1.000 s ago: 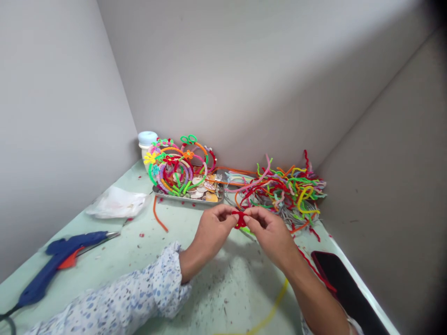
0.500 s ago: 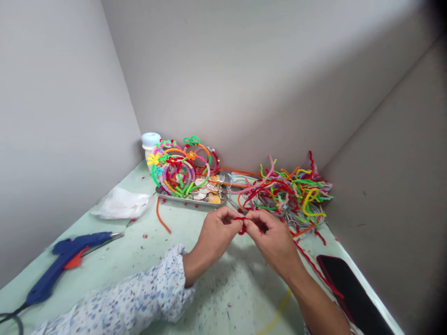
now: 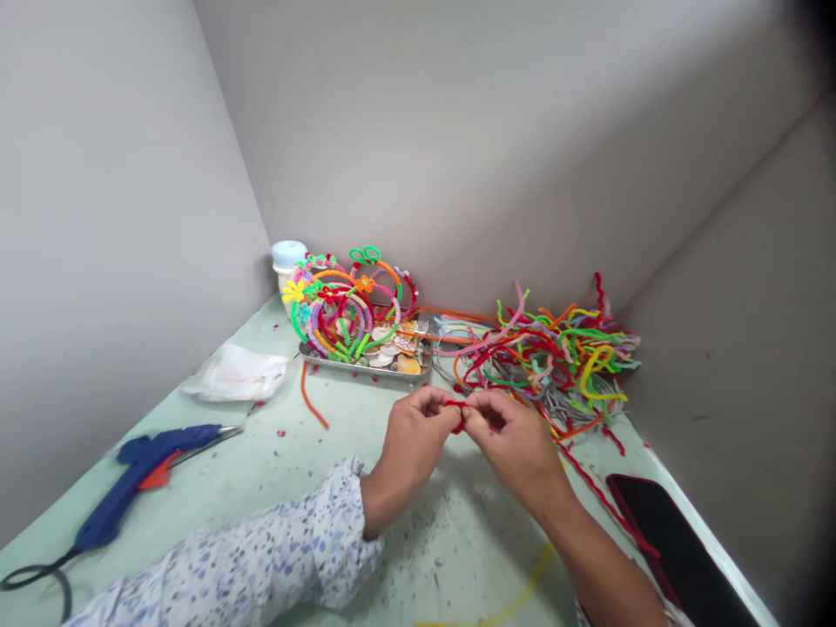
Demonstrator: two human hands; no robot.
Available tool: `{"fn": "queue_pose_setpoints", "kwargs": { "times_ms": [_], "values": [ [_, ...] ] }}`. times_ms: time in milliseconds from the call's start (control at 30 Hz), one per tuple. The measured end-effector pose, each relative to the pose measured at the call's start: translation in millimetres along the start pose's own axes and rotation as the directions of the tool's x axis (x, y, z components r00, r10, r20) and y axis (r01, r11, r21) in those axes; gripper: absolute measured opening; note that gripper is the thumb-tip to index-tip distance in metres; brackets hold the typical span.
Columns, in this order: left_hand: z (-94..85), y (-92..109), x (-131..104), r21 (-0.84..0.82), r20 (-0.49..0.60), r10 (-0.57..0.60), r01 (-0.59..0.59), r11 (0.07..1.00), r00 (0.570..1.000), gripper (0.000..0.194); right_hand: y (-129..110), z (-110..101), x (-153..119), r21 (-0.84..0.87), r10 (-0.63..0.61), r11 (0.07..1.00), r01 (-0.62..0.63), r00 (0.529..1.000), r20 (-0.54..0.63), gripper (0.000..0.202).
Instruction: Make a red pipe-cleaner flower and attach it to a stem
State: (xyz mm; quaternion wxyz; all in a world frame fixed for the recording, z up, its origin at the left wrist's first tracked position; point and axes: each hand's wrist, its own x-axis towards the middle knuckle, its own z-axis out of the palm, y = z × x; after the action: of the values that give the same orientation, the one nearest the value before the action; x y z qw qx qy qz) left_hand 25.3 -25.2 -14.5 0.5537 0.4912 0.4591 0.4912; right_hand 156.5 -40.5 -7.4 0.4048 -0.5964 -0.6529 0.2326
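Near the middle of the table, my left hand (image 3: 416,435) pinches a small looped piece of red pipe cleaner (image 3: 459,418) between thumb and forefinger. My right hand (image 3: 509,440) grips the same red piece from the other side, its fingertips almost touching those of my left hand. Both hands hover just in front of a metal tray (image 3: 356,366) that holds round pieces and colourful fuzzy headbands (image 3: 340,313). Parts of the red piece are hidden by my fingers.
A blue glue gun (image 3: 124,488) and a plastic bag (image 3: 239,374) lie at left. Tangled pipe cleaners (image 3: 555,357) fill the back right; a black phone (image 3: 679,544) lies at right. A lidded container (image 3: 288,255) stands behind the tray. A yellow strand (image 3: 522,596) lies near the front.
The view has shifted slightly, so the table items appear a little further right. Both hands still hold the red piece, with little change in their grip.
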Motion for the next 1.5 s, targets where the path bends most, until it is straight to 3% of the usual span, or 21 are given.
{"fn": "queue_pose_setpoints", "kwargs": {
  "times_ms": [167,333,533,633,800,900,1000,1100,1200,1267,1333,1400,1500],
  "values": [
    [1.1,6.0,0.0,-0.043,0.089,0.021,-0.017,0.999,0.996,0.007,4.0,-10.8,3.8,0.076,0.065,0.995,-0.062,0.997,-0.044,0.021],
    [-0.5,7.7,-2.3,-0.081,0.092,0.038,-0.03,0.996,0.995,0.027,16.4,-25.8,12.3,0.259,0.264,0.94,-0.221,0.954,-0.145,0.03],
    [-0.3,4.5,3.2,-0.135,0.145,-0.032,0.052,0.99,0.989,0.037,19.4,-27.6,12.5,0.509,0.371,0.784,-0.356,0.926,0.077,0.036],
    [-2.2,2.5,8.0,-0.121,0.136,-0.015,0.032,0.992,0.991,0.028,13.2,-27.9,10.2,0.562,0.33,0.748,-0.355,0.932,0.149,0.039],
    [-7.1,-1.0,13.7,-0.117,0.047,-0.032,0.037,0.992,0.998,0.025,12.5,-28.6,8.8,0.523,0.156,0.822,-0.224,0.973,0.172,0.043],
    [-10.8,-2.2,18.5,-0.063,0.059,-0.017,0.021,0.998,0.998,0.028,18.6,-24.0,10.2,0.474,0.136,0.856,-0.208,0.974,0.18,0.041],
    [-17.3,-1.6,25.6,0.14,0.119,0.061,-0.078,0.987,0.991,0.028,23.0,-19.2,11.8,0.452,0.172,0.865,-0.218,0.975,0.142,0.041],
    [-24.9,1.1,32.2,0.387,0.149,0.254,-0.292,0.875,0.956,0.022,21.9,-18.4,12.1,0.433,0.146,0.88,-0.194,0.979,0.142,0.046],
    [-29.1,5.9,35.4,0.406,0.231,0.378,-0.442,0.8,0.897,0.016,17.5,-20.3,11.9,0.422,0.117,0.891,-0.166,0.983,0.141,0.045],
    [-29.1,8.9,35.6,0.285,0.339,0.304,-0.405,0.869,0.89,0.015,15.1,-21.5,11.9,0.408,0.111,0.899,-0.158,0.985,0.135,0.042],
    [-27.7,10.0,35.2,0.142,0.413,0.176,-0.254,0.957,0.893,0.016,14.2,-21.7,11.6,0.377,0.096,0.918,-0.122,0.991,0.089,0.037],
    [-26.1,8.8,34.7,0.033,0.417,0.093,-0.118,0.993,0.904,0.017,14.5,-21.0,11.1,0.332,0.072,0.941,-0.073,0.997,0.015,0.031],
    [-24.6,4.8,34.3,-0.059,0.383,0.076,-0.057,0.997,0.921,0.017,16.2,-19.2,9.9,0.26,0.027,0.966,-0.014,0.999,-0.046,0.025]
  ]
}}
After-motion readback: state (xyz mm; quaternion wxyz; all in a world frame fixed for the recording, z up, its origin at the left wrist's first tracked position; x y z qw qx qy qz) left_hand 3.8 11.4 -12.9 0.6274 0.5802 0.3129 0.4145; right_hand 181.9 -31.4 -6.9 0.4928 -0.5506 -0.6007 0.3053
